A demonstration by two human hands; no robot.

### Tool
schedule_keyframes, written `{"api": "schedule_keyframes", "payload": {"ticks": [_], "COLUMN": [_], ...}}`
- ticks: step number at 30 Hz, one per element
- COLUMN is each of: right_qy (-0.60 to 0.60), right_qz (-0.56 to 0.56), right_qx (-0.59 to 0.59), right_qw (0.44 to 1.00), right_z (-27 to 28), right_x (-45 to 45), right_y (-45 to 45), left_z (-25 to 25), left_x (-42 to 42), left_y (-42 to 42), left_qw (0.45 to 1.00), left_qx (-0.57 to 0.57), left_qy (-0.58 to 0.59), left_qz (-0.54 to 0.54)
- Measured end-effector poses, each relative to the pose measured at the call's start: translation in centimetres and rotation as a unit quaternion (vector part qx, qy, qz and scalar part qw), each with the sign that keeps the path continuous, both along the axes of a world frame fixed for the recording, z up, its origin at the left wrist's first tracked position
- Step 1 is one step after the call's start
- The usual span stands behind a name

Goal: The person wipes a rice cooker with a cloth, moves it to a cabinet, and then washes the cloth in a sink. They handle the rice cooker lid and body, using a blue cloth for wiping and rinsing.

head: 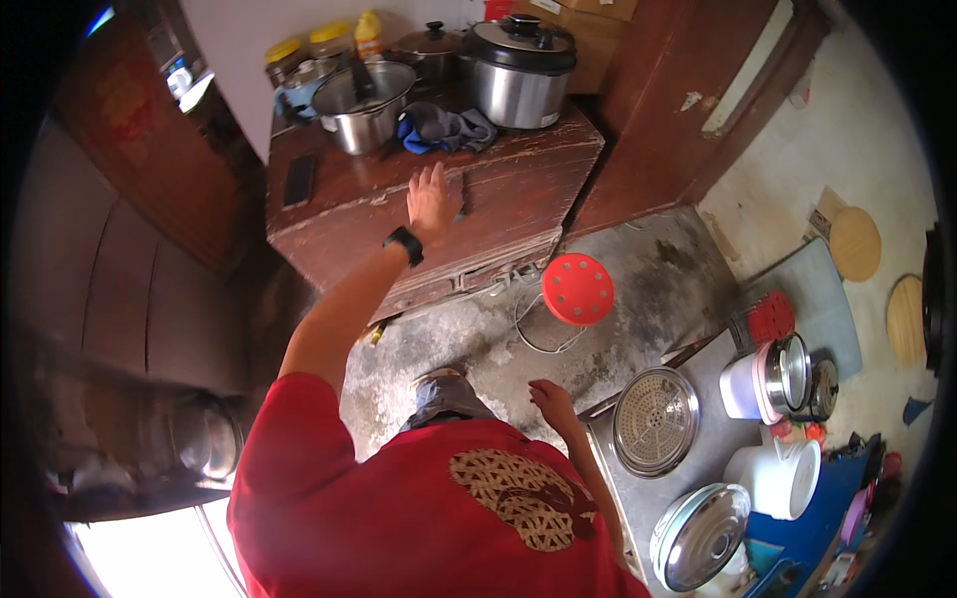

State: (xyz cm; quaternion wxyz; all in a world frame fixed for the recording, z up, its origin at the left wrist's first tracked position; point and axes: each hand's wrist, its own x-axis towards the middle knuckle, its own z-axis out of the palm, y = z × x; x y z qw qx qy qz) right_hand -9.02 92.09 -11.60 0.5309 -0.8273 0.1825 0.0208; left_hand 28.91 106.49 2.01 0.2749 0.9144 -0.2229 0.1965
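Note:
My left hand [429,200], with a black band on its wrist, reaches to the upper front of a worn dark-red wooden cabinet [508,202]. Its fingers are stretched out, and no held object shows. Just beyond the fingertips, a crumpled grey and blue cloth [445,128] lies on the cabinet top. A steel pot [362,123] with a dark handle in it stands left of the cloth, and an electric pressure cooker [521,78] stands right of it. My right hand [552,402] hangs low beside a metal-topped table [706,418]; its fingers look bent, their inner side hidden.
A red round stool [578,289] stands on the concrete floor. The side table holds a steel steamer tray [656,422], a glass-lidded bowl [703,534] and a white bucket [777,475]. A dark phone [299,181] lies on the cabinet's left; a lidded pan [430,48] stands behind.

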Motion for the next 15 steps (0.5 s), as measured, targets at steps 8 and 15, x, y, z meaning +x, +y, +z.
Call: {"api": "schedule_keyframes", "payload": {"ticks": [8, 15], "right_qy": [0.139, 0.102], "right_qz": [-0.457, -0.458], "right_qx": [0.196, 0.138], "right_qw": [0.856, 0.873], "right_z": [-2.9, -0.7], "right_x": [-6.7, -2.6], "right_y": [6.7, 15.5], "left_z": [-5.6, -2.3], "left_x": [19.9, 21.5], "left_y": [-7.3, -4.6], "left_qw": [0.967, 0.973], "left_qx": [0.132, 0.018], "left_qy": [-0.210, -0.096], "left_qz": [0.067, -0.210]}}
